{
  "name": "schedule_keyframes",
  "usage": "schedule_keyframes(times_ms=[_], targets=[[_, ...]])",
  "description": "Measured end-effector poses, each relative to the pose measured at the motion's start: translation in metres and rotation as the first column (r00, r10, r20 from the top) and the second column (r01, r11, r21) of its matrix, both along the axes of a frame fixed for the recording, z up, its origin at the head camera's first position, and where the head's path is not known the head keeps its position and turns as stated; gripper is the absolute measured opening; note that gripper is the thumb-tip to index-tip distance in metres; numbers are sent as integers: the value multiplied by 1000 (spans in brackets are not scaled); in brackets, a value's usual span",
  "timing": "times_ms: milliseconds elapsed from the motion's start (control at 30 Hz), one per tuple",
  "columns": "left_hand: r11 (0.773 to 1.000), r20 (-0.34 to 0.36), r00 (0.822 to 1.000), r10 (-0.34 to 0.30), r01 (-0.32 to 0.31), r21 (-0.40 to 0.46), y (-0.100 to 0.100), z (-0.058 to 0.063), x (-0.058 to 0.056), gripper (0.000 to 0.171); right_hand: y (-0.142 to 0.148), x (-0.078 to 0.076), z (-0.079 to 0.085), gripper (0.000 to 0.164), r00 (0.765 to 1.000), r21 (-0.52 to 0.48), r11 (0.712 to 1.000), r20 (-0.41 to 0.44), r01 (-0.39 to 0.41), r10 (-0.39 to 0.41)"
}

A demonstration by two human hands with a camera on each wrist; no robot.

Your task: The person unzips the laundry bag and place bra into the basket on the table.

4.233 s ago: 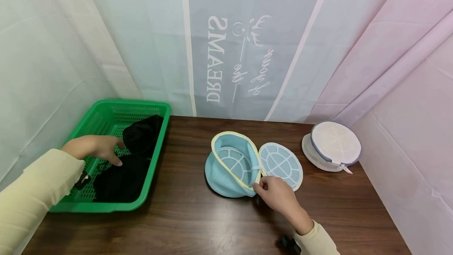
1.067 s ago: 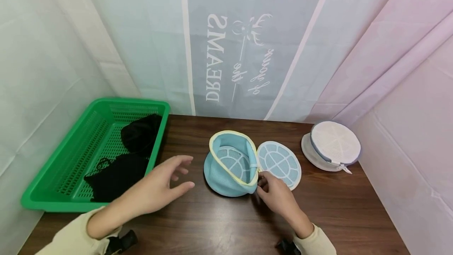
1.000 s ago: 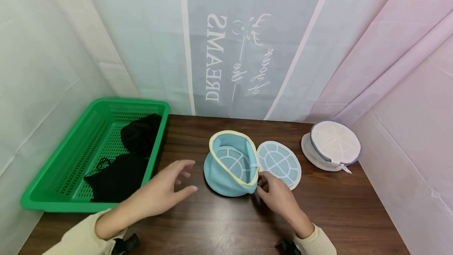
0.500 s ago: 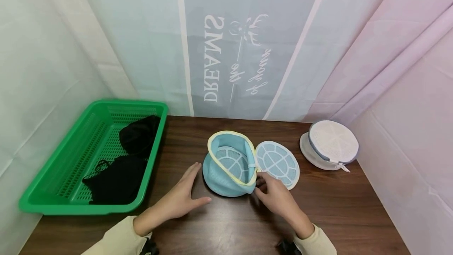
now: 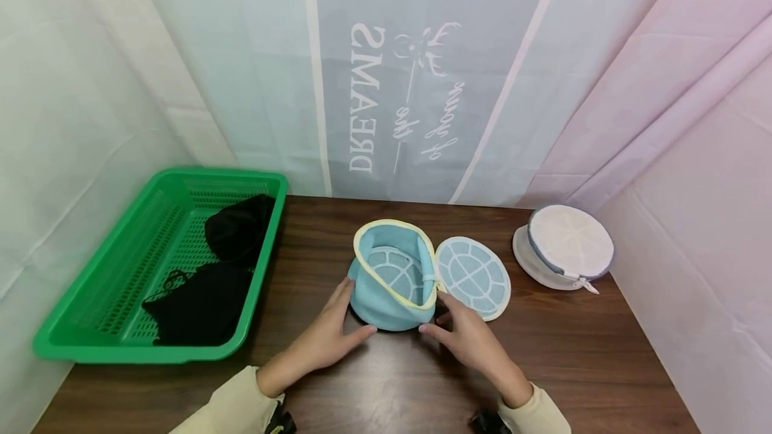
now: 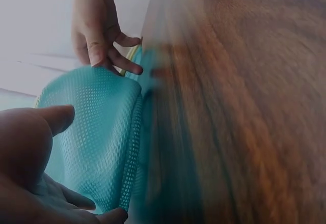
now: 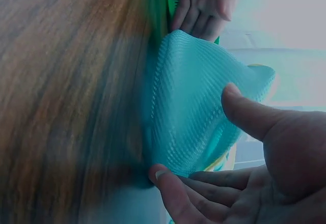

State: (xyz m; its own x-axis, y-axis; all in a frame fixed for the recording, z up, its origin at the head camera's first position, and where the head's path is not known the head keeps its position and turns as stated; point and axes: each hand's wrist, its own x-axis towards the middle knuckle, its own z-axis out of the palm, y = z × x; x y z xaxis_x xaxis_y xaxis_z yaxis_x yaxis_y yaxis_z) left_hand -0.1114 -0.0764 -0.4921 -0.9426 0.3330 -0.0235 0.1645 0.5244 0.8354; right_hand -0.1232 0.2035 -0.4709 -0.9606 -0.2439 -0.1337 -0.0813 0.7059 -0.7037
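Two spread hands flank an uncovered light-blue mesh laundry bag (image 5: pixel 381 308), mid-table.

The left hand (image 5: pixel 322 340), thumb wide of its fingers, rests fingertips against the bag's left side; the right hand (image 5: pixel 473 337), likewise spread, meets the right side, near the folded-back lid (image 5: pixel 473 276). Light, even pressure low on both sides would probably steady it best; squeezing could crumple the soft wall. The bag is a squat drum of fine netting, its slanting oval mouth edged in yellow piping; the lid is a round panel with pale spokes, on dark wood-grain tabletop (image 5: pixel 392 397).
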Motion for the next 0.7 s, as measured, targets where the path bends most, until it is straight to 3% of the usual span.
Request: schedule_keyframes(times_ms=[300,700], targets=[[1000,-9,1000,-1,1,-14,6,-1,-3,88,-3,-4,-2,65,1000,8,1000,-19,-10,10],[1000,-23,1000,-16,16,8,8,2,-25,81,-4,-21,4,66,1000,102,995,-1,16,-16]])
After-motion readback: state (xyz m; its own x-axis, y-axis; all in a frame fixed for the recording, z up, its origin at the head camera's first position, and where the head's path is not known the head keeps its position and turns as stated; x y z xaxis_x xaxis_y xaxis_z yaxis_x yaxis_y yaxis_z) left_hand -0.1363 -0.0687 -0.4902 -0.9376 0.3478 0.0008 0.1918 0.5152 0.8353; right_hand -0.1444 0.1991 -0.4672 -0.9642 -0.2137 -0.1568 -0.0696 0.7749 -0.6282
